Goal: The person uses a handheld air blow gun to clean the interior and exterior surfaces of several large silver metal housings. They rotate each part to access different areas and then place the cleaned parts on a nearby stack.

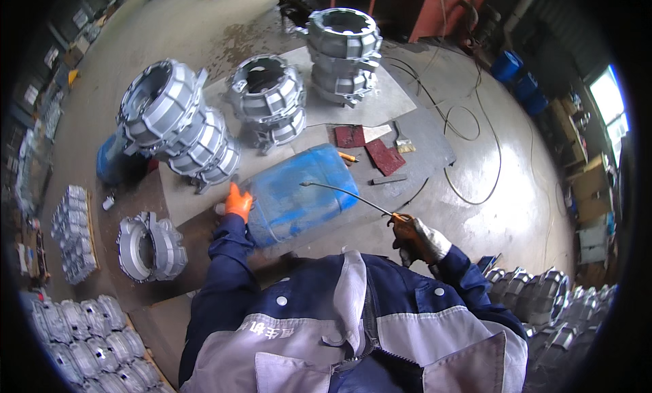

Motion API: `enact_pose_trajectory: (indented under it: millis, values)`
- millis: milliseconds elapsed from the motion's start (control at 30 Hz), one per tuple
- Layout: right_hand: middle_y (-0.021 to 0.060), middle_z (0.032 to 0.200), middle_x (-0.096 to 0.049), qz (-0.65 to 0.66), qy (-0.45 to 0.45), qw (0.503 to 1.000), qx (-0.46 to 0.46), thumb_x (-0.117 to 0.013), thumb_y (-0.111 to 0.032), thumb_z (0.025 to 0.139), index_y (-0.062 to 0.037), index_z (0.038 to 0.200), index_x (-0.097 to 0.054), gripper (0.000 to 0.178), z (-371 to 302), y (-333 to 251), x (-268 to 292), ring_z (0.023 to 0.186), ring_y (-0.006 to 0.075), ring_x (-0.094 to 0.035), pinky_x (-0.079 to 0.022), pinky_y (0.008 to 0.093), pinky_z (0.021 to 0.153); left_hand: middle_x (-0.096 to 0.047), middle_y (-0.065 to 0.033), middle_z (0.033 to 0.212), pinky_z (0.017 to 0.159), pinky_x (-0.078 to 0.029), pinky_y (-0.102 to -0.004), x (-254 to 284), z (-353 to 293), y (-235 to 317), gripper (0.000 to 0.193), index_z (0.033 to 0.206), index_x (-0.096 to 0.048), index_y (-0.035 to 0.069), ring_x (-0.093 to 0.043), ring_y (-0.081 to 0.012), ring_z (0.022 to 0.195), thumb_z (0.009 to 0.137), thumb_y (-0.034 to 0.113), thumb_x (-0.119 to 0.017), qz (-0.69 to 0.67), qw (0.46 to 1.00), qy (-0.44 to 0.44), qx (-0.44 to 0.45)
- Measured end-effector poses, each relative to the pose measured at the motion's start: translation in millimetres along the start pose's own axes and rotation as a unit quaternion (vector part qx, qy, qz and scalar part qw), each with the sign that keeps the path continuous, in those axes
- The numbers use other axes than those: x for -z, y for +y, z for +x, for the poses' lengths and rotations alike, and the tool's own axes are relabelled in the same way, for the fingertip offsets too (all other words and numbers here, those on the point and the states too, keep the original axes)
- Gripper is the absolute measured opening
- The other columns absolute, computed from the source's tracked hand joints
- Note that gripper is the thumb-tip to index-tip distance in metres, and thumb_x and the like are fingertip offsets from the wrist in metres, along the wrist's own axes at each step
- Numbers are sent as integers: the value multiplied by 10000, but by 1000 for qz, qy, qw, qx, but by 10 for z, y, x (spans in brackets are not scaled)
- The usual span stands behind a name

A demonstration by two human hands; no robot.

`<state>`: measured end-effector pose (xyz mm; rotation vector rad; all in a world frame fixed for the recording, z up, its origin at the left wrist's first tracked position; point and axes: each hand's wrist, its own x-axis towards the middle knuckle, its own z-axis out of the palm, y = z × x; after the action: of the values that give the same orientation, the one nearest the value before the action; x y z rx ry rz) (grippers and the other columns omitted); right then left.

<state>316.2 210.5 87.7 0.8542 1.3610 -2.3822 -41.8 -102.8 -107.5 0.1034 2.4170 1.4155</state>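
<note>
Blue plastic container (302, 197) is lying on the counter (424, 140), its left end being touched by the orange-gloved left hand (238, 203), whose finger curl I cannot tell. Fingers of the right hand (415, 238) are closing firmly round a gun with a long nozzle (350, 193) reaching over the container, while silver castings (180, 118) are standing stacked beyond.

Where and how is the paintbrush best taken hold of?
By its handle, probably from above and the right. The paintbrush lies with its bristles at the near end and the handle pointing away, while a pale flat piece and a dark red piece lie to its left.
</note>
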Motion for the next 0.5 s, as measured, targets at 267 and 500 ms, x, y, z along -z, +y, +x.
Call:
enact_pose_trajectory:
  millis: [267, 500]
  values:
    - [52, 1073, -531, 119, 32, 986, 110, -451, -479, 862, -50, 1284, -368, 607, -734, 343, 998, 988, 159, -512, -446, 288, 798, -577, -168, 1075, 851, -415, -338, -1308, 49, 817, 473, 1160, -478, 24, -552, -277, 1001, 779, 280, -590, 44, 982, -101, -153]
    - [62, 979, -540, 220, 61, 954, 195, -426, -518, 854, -58, 1275, -370, 626, -847, 649, 1606, 818, 173, -552, -482, 282, 669, -531, -187, 1158, 914, -378, -345, -2063, 539, 2004, 581, 1186, -437, -17, -493, -296, 1099, 754, 333, -605, 128, 948, -111, -268]
